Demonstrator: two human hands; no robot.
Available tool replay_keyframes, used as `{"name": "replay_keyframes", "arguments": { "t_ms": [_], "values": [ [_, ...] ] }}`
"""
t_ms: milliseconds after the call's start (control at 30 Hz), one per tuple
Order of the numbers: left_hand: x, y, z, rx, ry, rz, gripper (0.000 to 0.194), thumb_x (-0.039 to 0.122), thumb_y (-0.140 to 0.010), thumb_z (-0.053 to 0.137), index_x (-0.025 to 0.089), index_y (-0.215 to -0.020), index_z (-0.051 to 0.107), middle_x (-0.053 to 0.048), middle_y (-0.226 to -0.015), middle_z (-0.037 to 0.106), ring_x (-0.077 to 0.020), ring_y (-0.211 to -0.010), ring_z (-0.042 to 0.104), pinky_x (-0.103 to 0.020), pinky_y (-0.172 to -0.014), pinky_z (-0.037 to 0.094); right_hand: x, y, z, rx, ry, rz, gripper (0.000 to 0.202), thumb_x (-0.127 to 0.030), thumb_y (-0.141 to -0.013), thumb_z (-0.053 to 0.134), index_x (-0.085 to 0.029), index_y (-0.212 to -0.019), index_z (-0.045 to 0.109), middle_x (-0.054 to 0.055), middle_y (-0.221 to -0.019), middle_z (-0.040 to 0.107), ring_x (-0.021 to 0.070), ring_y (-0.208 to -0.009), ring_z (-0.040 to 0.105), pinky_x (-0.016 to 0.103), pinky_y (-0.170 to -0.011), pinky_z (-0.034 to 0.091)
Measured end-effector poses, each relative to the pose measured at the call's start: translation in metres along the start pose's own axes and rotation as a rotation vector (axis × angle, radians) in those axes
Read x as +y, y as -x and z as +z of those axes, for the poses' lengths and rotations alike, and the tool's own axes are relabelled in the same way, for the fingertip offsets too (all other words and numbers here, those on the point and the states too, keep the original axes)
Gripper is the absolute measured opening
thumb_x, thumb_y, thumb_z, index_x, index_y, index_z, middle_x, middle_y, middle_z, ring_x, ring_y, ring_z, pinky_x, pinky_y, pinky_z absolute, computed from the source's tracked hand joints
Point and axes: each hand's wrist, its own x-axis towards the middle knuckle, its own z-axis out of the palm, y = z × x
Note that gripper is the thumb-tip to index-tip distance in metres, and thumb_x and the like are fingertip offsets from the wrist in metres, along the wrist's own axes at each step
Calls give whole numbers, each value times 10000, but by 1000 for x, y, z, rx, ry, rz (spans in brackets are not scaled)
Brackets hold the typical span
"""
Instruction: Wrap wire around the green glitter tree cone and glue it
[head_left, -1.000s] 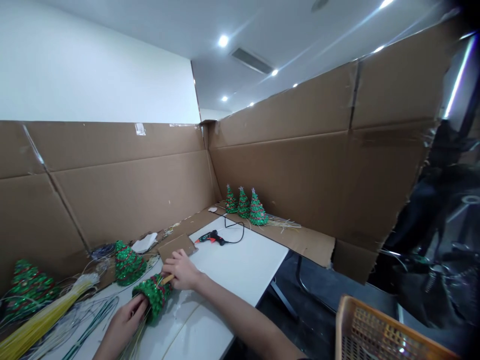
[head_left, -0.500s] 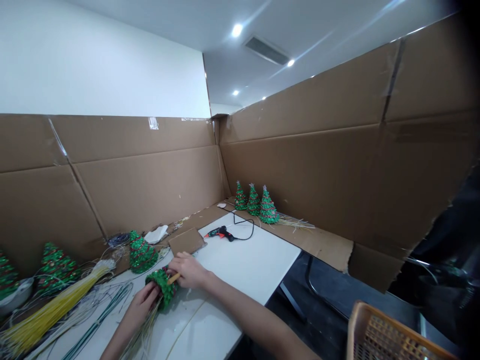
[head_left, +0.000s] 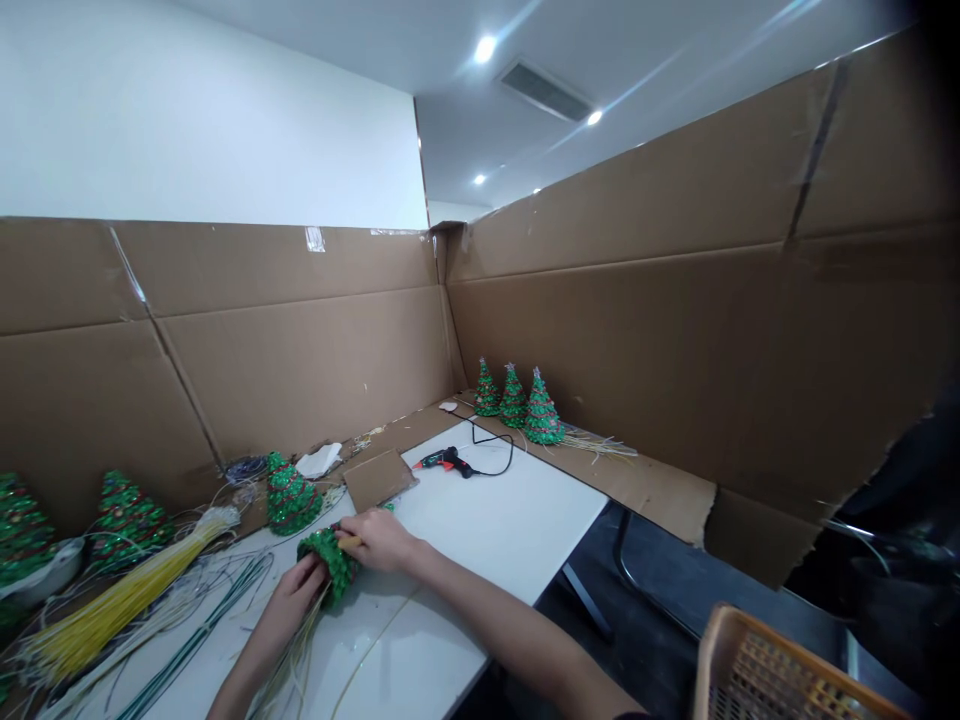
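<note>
A green tinsel tree [head_left: 339,578] lies tilted in front of me, its open base toward the left, with pale strands trailing down from it. My left hand [head_left: 300,590] is closed on its base edge, some fingers hidden inside. My right hand [head_left: 379,540] is closed around a short wooden stick [head_left: 349,542] at the tree's upper right side. Behind stands another green tree [head_left: 291,497] with red garland. A brown cardboard piece [head_left: 379,480] lies just beyond my right hand.
A black glue gun [head_left: 450,461] with its cord lies on the white table [head_left: 517,510]. Three small trees [head_left: 541,412] stand at the back corner. Yellow strands [head_left: 135,600] and green strands [head_left: 202,635] lie at left. A wicker basket [head_left: 780,665] is at lower right; cardboard walls surround the table.
The view has shifted slightly, moving the scene a little to the right. The stick in my right hand now lies flatter and shows less. Both hands keep hold of their things.
</note>
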Motion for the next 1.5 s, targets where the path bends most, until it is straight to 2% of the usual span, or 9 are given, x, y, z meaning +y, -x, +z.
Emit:
{"name": "replay_keyframes", "arguments": {
  "t_ms": [267,300,400,567,900,1033,1133,1300,1500],
  "values": [
    [0,-1,0,53,-44,37,423,578,-550,633,173,-669,612,-16,-618,613,-212,-679,556,-311,-670,476,20,-7,-10,20,-15,-42,212,-314,-889,492,-206,-734,588,-11,-744,645,138,-774,542,233,-676,343],
    [-1,-1,0,68,-61,47,425,583,-554,626,174,-668,608,-21,-631,619,-220,-701,565,-319,-690,479,30,-10,-15,44,-13,14,187,-284,-884,500,-206,-742,594,-11,-779,649,136,-822,542,230,-721,350],
    [-4,-2,1,98,-90,61,444,607,-565,595,175,-668,596,-42,-670,634,-238,-745,579,-332,-720,483,69,-12,-30,147,31,460,152,-200,-907,437,-228,-921,586,-1,-933,645,120,-870,550,211,-734,365],
    [-12,-5,3,113,-117,74,468,633,-594,559,171,-665,589,-32,-596,586,-228,-681,559,-325,-648,478,130,11,-28,188,163,844,230,-134,-857,440,-98,-1059,544,199,-1058,584,268,-1004,511,331,-771,358],
    [-16,-2,0,26,-23,20,427,518,-669,575,145,-870,623,-43,-755,623,-186,-724,540,-291,-712,443,164,44,-9,194,165,1036,349,-249,-753,578,-57,-1043,603,214,-1124,556,334,-1100,408,382,-881,286],
    [-13,0,-1,-18,-2,63,351,481,-697,559,146,-795,598,-9,-678,565,-153,-658,492,-265,-659,413,159,41,-19,286,74,1001,403,-317,-823,506,-38,-1103,586,209,-1064,594,331,-1055,436,391,-875,304],
    [-12,1,2,34,-29,106,321,473,-695,547,153,-687,560,13,-602,508,-139,-594,447,-252,-592,383,141,27,-21,322,-18,847,467,-382,-861,465,-80,-1211,532,152,-1026,618,276,-1031,461,342,-859,345],
    [-13,2,10,120,-28,108,326,475,-696,523,152,-710,569,-1,-615,545,-152,-599,472,-259,-587,394,101,9,-13,256,-170,522,410,-374,-801,591,-203,-1174,584,58,-985,608,190,-972,504,277,-841,397],
    [-19,2,11,153,-128,105,348,489,-729,489,157,-759,589,-33,-669,616,-186,-649,525,-274,-608,409,81,10,-2,198,-312,309,439,-364,-767,657,-146,-1145,607,70,-893,565,194,-915,483,311,-845,423]
  ]
}}
